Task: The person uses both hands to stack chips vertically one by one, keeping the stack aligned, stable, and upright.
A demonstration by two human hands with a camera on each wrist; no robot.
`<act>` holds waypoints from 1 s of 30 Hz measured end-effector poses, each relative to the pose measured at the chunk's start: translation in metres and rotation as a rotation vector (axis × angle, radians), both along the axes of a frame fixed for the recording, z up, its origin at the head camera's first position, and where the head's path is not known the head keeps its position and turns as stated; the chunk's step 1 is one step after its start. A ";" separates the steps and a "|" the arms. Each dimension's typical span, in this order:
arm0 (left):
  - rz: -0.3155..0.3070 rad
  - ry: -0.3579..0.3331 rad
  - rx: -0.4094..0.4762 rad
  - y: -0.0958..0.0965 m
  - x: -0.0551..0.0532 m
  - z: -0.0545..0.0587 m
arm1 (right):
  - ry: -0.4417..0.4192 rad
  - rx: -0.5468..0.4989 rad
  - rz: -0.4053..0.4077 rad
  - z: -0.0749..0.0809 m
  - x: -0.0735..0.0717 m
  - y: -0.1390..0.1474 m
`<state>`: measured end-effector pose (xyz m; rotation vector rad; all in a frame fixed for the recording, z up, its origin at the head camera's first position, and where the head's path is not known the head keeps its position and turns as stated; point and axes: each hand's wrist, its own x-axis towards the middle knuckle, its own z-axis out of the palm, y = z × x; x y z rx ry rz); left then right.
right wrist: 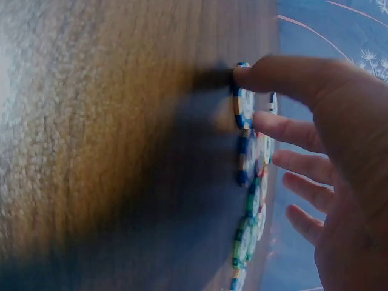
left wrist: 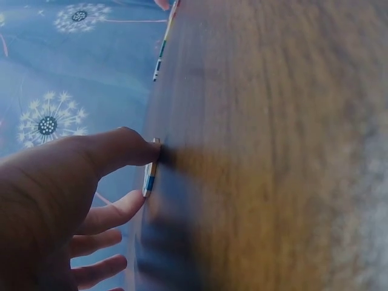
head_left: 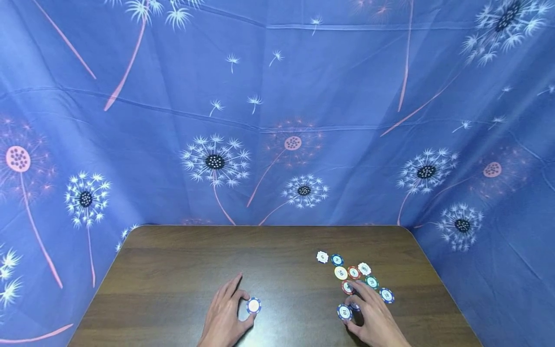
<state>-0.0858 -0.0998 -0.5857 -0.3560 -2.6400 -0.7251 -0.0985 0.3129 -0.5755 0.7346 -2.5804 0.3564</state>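
Observation:
My left hand [head_left: 224,308] pinches a blue-and-white poker chip [head_left: 253,305] by its edges, between thumb and index finger. In the left wrist view this chip [left wrist: 150,173] lies flat close over the wood, the other fingers spread away from it. To the right, my right hand [head_left: 374,313] has thumb and index finger at opposite edges of a blue-and-white chip [head_left: 344,312] marked 10. The right wrist view shows that chip [right wrist: 245,103] gripped at its rim. Another blue chip [head_left: 354,306] is partly hidden beneath the right hand's fingers, and a red chip [head_left: 347,287] lies by its fingertips.
Beyond the right hand lie several more chips: a white one [head_left: 322,256], a yellow one [head_left: 340,273], a green one [head_left: 371,282] and a blue one [head_left: 387,295] among them. The brown wooden table [head_left: 195,260] ends at a blue dandelion-patterned cloth [head_left: 260,168].

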 end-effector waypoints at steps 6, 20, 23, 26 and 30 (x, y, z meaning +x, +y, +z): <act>0.002 -0.004 0.001 0.001 0.000 0.001 | 0.059 -0.045 0.055 -0.002 -0.005 -0.004; -0.036 0.007 -0.074 -0.001 -0.007 0.002 | -0.034 -0.061 0.047 0.008 -0.008 -0.045; -0.037 -0.003 -0.075 -0.001 -0.007 0.005 | -0.069 -0.059 0.084 0.011 -0.011 -0.065; -0.037 -0.011 -0.081 0.000 -0.007 0.006 | -0.086 -0.049 0.138 0.011 -0.014 -0.084; -0.039 -0.008 -0.092 0.000 -0.008 0.006 | -0.092 -0.032 0.208 0.013 -0.020 -0.108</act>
